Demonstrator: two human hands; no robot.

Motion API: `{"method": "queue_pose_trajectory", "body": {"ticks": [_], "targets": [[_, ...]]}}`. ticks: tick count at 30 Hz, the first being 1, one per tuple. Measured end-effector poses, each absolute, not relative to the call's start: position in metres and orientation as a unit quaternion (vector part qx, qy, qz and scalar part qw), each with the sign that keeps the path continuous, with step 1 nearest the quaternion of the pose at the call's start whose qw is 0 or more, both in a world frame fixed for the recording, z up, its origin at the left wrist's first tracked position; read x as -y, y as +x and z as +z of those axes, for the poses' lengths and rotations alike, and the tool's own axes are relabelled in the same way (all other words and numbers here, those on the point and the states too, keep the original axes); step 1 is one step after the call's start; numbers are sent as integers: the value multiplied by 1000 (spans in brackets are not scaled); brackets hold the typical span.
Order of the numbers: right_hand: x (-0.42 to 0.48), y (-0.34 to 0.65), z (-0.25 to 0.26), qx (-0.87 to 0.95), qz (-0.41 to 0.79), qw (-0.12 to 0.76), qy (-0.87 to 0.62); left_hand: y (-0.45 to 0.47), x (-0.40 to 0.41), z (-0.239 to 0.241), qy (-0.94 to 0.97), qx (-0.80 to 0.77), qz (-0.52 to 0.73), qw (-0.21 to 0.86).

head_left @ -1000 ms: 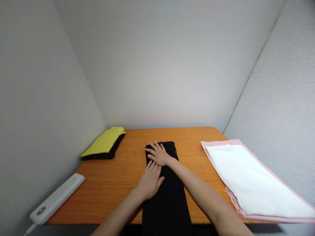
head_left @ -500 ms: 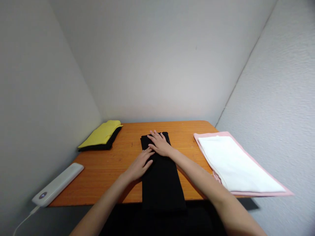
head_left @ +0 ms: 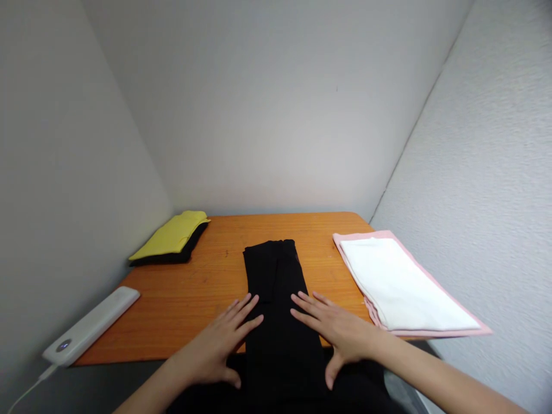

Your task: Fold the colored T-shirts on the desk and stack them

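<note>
A long folded strip of black cloth (head_left: 282, 328), seemingly a garment, runs from mid-table over the front edge towards me. A smaller folded flap shows on its far left part. My left hand (head_left: 226, 339) is at the cloth's left side, fingers spread, fingertips on or just over its edge. On the opposite side my right hand (head_left: 332, 322) is spread too, its fingertips at the cloth's right edge and its thumb pointing down. Neither hand grips anything.
Yellow folded cloth (head_left: 172, 237) lies on black folded cloth (head_left: 192, 244) at back left. White folded cloth (head_left: 401, 284) rests on pink cloth (head_left: 472, 330) at right, overhanging the wooden table (head_left: 185, 299). A white device with a cable (head_left: 92, 325) sits front left. Walls (head_left: 259, 115) enclose the table.
Both hands have drawn back from the far end of the black cloth towards me and moved apart to its two sides. The cloth's far end now shows, slightly nearer. The view has shifted slightly.
</note>
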State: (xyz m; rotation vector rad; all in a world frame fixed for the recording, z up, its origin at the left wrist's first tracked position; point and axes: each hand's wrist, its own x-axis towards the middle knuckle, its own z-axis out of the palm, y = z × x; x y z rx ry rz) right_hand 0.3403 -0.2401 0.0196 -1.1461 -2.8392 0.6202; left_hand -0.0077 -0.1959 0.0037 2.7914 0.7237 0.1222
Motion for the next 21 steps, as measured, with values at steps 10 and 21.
{"method": "queue_pose_trajectory", "body": {"ticks": [10,21], "targets": [[280,333,-23,899,86,35,-427,5,217,-37,959,-239,130,-83],[238,310,-9,702,254,377,-549,30,189,1,804,-415,316,285]]}}
